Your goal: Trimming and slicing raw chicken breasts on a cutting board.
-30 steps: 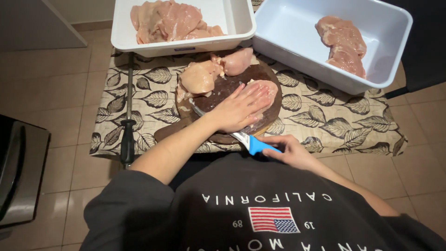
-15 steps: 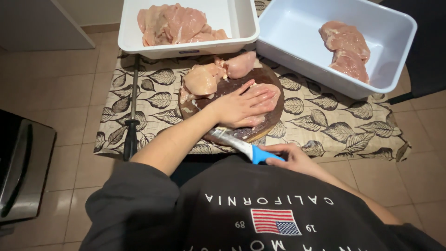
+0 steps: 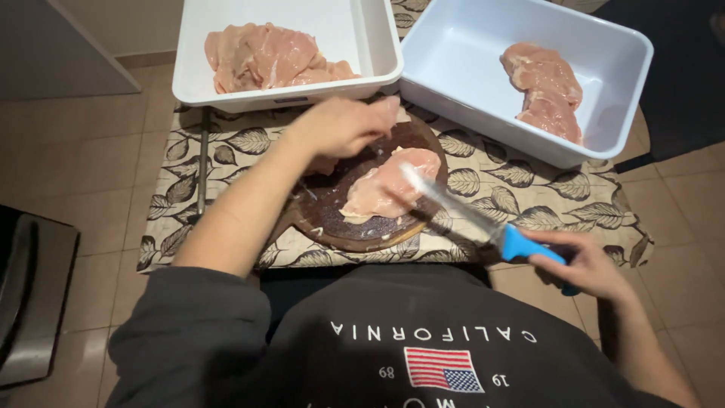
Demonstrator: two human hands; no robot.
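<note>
A raw chicken breast [image 3: 389, 185] lies on the round dark wooden cutting board [image 3: 355, 227]. My left hand [image 3: 340, 127] hovers over the back of the board, fingers curled around a pink chicken piece [image 3: 325, 162] that hangs partly hidden under the palm. My right hand [image 3: 585, 264] is at the table's near right edge, gripping a blue-handled knife [image 3: 521, 245]. Its long blade [image 3: 445, 202] points up-left, with the tip over the breast on the board.
A white tub [image 3: 362, 68] with several raw chicken pieces [image 3: 264, 57] stands behind the board. To its right, a pale blue tub [image 3: 453, 98] holds sliced chicken [image 3: 545, 87]. A leaf-patterned cloth [image 3: 544, 204] covers the small table; tiled floor surrounds it.
My left hand lifted off the breast it was pressing and moved back-left over the board. The knife came out from under that hand and swung right; the view moved closer.
</note>
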